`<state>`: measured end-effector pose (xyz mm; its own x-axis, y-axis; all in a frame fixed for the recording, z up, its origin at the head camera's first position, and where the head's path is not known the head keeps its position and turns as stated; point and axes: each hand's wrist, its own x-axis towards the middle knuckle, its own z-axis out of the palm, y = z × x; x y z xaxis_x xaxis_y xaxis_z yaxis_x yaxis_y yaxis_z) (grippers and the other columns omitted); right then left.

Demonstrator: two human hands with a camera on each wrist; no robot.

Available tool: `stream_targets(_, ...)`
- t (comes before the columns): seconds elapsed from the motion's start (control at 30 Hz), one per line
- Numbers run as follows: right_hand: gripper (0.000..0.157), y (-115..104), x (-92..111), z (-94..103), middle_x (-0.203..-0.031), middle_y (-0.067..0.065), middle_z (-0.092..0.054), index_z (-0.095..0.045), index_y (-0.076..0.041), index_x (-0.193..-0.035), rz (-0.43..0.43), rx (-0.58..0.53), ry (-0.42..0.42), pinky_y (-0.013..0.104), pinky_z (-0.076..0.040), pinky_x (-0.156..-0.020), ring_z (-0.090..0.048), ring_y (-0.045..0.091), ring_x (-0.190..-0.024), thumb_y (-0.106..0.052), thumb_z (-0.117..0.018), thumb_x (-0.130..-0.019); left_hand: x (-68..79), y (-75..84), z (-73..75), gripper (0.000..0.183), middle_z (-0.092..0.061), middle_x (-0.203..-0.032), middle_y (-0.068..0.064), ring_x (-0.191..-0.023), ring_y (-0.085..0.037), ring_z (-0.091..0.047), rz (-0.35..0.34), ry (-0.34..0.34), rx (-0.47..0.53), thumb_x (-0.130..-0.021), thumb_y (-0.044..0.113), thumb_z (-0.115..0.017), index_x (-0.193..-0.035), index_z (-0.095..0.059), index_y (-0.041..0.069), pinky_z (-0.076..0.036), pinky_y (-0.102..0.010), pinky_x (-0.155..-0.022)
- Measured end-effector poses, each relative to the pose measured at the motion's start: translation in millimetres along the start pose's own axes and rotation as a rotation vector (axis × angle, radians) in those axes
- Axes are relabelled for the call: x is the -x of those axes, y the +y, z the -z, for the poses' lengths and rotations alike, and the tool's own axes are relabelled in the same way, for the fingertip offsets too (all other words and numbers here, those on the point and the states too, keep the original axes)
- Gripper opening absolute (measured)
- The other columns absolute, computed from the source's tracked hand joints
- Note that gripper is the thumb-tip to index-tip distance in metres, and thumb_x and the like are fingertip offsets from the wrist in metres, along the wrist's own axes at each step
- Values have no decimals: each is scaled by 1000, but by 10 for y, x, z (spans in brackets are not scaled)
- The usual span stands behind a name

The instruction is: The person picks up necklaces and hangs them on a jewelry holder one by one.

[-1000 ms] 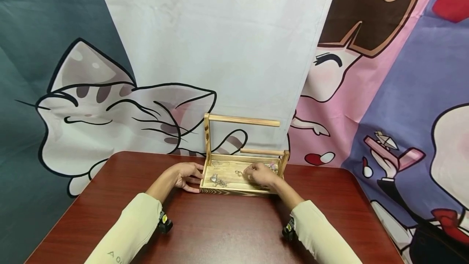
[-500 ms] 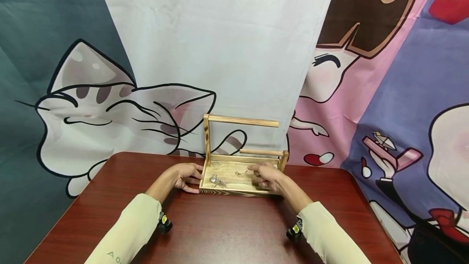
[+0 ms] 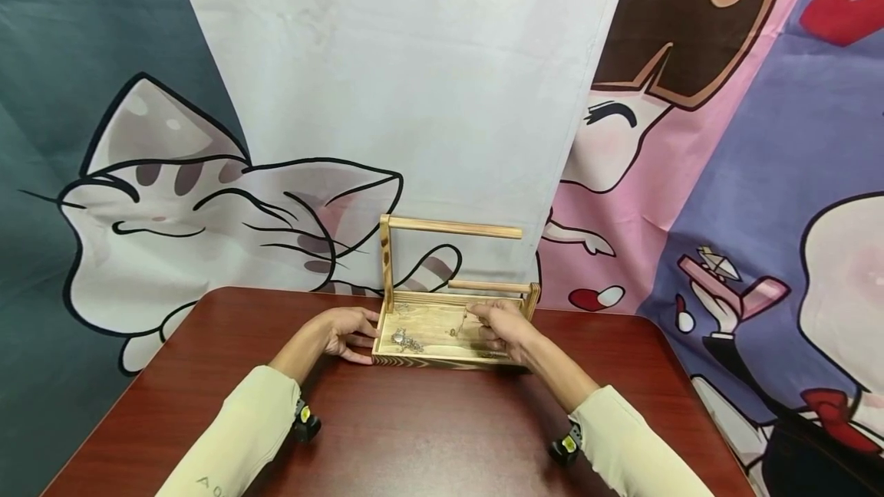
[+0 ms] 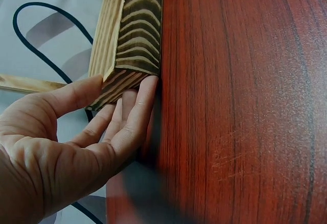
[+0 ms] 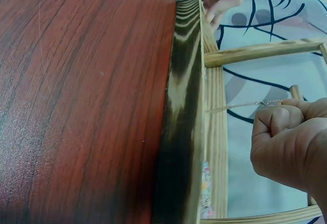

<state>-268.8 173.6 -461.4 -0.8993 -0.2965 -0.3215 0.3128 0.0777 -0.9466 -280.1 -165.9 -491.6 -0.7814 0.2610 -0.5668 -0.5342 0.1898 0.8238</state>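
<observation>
A wooden jewelry stand (image 3: 442, 363) with a shallow tray and two rods stands at the back of the table. My left hand (image 3: 348, 332) holds its left end; in the left wrist view the thumb is at the upper rim and fingertips touch the lower edge of the end wall (image 4: 120, 87). My right hand (image 3: 507, 328) is over the tray's right half and pinches a thin gold chain (image 5: 245, 105), which slants down toward the tray. Silver jewelry (image 3: 406, 340) lies in the tray's left front. Whether the chain's lower end touches the tray, I cannot tell.
Small colourful beads (image 5: 206, 188) show in the tray in the right wrist view. The upper rod (image 3: 456, 228) and lower rod (image 3: 490, 286) rise behind the tray. A printed cloth (image 3: 414, 98) hangs behind the red-brown table (image 3: 428, 428).
My right hand has drawn back slightly to the right and lifted one end of the gold chain from the tray. The left hand keeps its place on the stand.
</observation>
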Motion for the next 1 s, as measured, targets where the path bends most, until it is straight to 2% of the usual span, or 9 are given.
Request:
stream_targets(0.1,15,-52,61,-20,-63,-12,-34,-65,-9,-100,22,11,28,18,-30,-42,-29,4,-50,-16,-62,-113,-1,-5,4,60,-69,-131,-19,-115,-27,-70,2,-2,4,-106,-5,-62,-163,-43,-1,-72,-51,-95)
stream_targets(0.2,12,-103,113,-39,-64,-12,-36,-69,-7,-111,54,18,54,17,-27,-43,-29,4,-51,-16,-62,-113,-5,-9,4,61,-68,-132,-19,-118,-28,-69,3,-5,7,-106,-5,-62,-164,-43,-1,-72,-52,-96)
stream_targets(0.37,13,-184,170,-55,-62,-11,-39,-67,-10,-104,94,9,58,17,-24,-45,-28,3,-50,-15,-61,-114,-1,-9,6,61,-68,-134,-19,-120,-29,-69,0,-5,9,-106,-4,-62,-164,-42,-1,-72,-52,-96)
stream_targets(0.5,11,-263,211,-41,-60,-12,-35,-68,-10,-107,127,12,50,17,-22,-46,-26,3,-50,-16,-62,-114,2,-7,13,62,-68,-133,-19,-120,-29,-69,0,-1,9,-106,-5,-62,-164,-42,-1,-72,-52,-96)
stream_targets(0.67,19,-360,248,-10,-61,-12,-33,-64,-12,-97,134,23,66,17,-22,-48,-28,4,-51,-20,-63,-115,8,-10,13,62,-69,-131,-19,-119,-29,-69,0,1,7,-105,-5,-62,-164,-43,-1,-71,-53,-97)
stream_targets(0.77,16,-421,273,10,-62,-12,-34,-67,-6,-109,140,29,68,17,-22,-47,-28,3,-51,-18,-61,-115,12,-9,11,61,-68,-132,-19,-120,-29,-69,-1,2,8,-105,-5,-62,-164,-43,-1,-71,-53,-98)
stream_targets(0.9,31,-498,309,31,-62,-12,-34,-64,4,-136,146,51,65,17,-21,-45,-28,3,-50,-19,-59,-116,13,-9,9,62,-66,-136,-21,-123,-30,-69,-3,5,10,-105,-5,-63,-164,-42,-2,-71,-54,-98)
stream_targets(1.0,34,-555,331,48,-60,-12,-34,-63,4,-139,151,83,67,19,-21,-44,-28,5,-49,-22,-59,-116,8,-13,10,63,-65,-137,-21,-124,-31,-68,-5,7,12,-105,-5,-63,-164,-42,-2,-71,-54,-98)
